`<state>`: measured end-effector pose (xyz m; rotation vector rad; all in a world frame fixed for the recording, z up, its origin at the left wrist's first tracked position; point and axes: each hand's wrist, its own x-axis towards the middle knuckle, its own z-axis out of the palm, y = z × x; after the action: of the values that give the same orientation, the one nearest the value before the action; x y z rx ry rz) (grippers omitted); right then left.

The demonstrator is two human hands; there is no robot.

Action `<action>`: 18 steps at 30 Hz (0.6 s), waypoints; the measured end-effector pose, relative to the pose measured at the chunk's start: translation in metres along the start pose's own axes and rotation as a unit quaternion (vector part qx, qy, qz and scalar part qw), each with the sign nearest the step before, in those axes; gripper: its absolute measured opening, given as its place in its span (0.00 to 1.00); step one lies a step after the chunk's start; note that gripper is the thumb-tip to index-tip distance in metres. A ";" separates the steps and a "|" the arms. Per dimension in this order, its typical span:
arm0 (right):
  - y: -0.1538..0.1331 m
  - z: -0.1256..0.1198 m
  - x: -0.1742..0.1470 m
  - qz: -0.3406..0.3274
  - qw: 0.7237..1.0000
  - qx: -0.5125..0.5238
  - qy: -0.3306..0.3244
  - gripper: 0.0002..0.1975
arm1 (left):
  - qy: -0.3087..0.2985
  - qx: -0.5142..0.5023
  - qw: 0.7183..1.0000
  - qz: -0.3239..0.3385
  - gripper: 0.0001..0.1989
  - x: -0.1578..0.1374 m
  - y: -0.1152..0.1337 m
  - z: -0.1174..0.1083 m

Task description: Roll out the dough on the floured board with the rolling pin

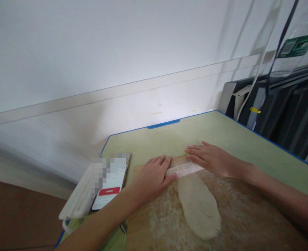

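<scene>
Palms down, fingers extended rather than clenched, the left hand [156,176] and right hand [210,159] cover opposite ends of the rolling pin [185,169], forearms angled inward; dough [200,207] stretches below, between them, on the board [166,223].

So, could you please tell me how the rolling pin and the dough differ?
The rolling pin is straight and narrow; the dough is a broader, flat oval. The rolling pin lies crosswise under the left hand and right hand; the dough runs toward the person. Both are pale and elongated.
</scene>
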<state>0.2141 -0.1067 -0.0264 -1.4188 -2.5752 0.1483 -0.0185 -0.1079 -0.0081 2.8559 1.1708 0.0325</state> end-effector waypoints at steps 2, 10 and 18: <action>-0.003 -0.002 -0.004 -0.013 1.000 -0.001 -0.005 0.26 | -0.002 0.000 1.000 -0.002 0.30 -0.002 0.003 0.000; -0.003 -0.004 -0.004 0.004 1.000 0.028 -0.015 0.26 | -0.003 0.001 1.000 0.002 0.28 -0.002 0.002 -0.002; 0.002 -0.002 0.000 -0.010 1.000 0.022 0.003 0.25 | 0.012 -0.011 1.000 0.025 0.27 0.003 -0.006 0.000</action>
<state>0.2165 -0.1060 -0.0249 -1.3752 -2.5645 0.1955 -0.0208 -0.1011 -0.0084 2.8738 1.0955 0.0822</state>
